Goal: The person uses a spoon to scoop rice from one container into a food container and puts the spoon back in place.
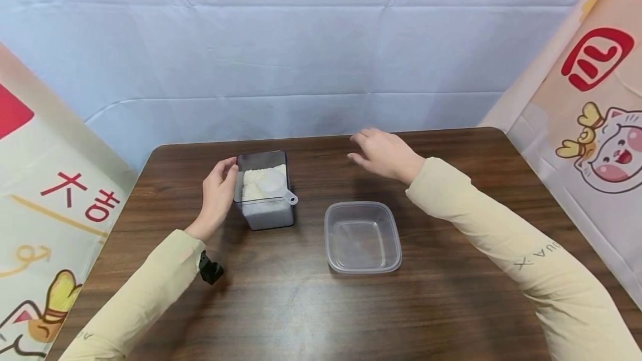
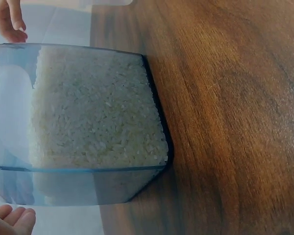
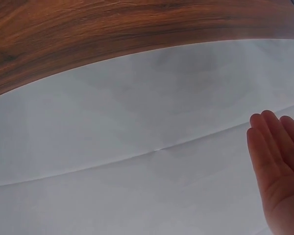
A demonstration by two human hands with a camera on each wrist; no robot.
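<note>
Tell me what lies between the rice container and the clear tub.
Bare tabletop, in the head view; only the scoop handle juts from the rice container toward the clear tub.

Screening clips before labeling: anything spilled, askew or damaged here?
Nothing really stands out. The rice container stands upright, the scoop lies on the rice with its handle over the rim, and the clear tub sits upright. No spilled grains or cracks visible, though tiny ones might not show.

We look into a makeshift booth; a creased pale cloth (image 1: 311,54) hangs behind the wooden table (image 1: 281,311); cartoon-printed sheets (image 1: 557,110) close off both sides.
</note>
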